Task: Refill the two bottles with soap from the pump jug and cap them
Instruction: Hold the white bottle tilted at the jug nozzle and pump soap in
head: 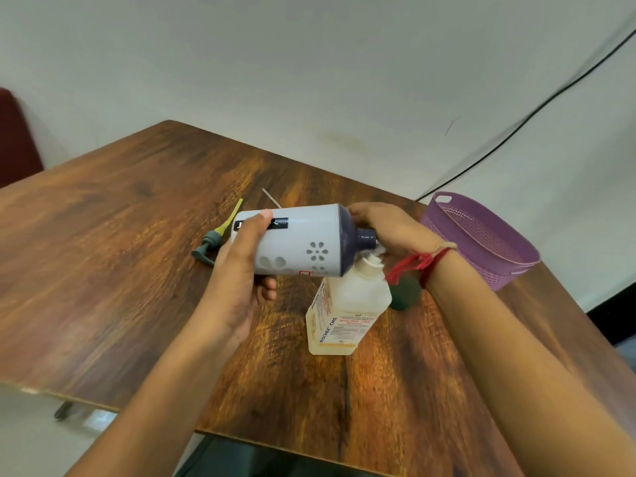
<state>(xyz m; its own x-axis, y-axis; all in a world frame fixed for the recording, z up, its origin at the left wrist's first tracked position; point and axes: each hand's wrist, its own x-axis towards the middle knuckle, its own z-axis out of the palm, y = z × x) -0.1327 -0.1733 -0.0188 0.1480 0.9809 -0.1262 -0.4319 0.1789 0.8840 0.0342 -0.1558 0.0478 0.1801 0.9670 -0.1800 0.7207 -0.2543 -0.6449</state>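
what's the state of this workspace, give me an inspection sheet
surface: wooden table, brown grain
job's things: bottle held sideways, uncapped, mouth at the pump jug; pump cap lies on the table
clutter: purple basket; dark green thing, partly hidden
grippers: left hand grips the bottle; right hand over the jug's pump, grip hidden
cables: black cable along the wall
surroundings: white wall; dark red furniture at left edge

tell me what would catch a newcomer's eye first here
A grey bottle held sideways over the wooden table in the left hand, its open neck aimed at the pump jug standing below. The right hand sits at the jug's pump, and a purple basket stands at the right edge.
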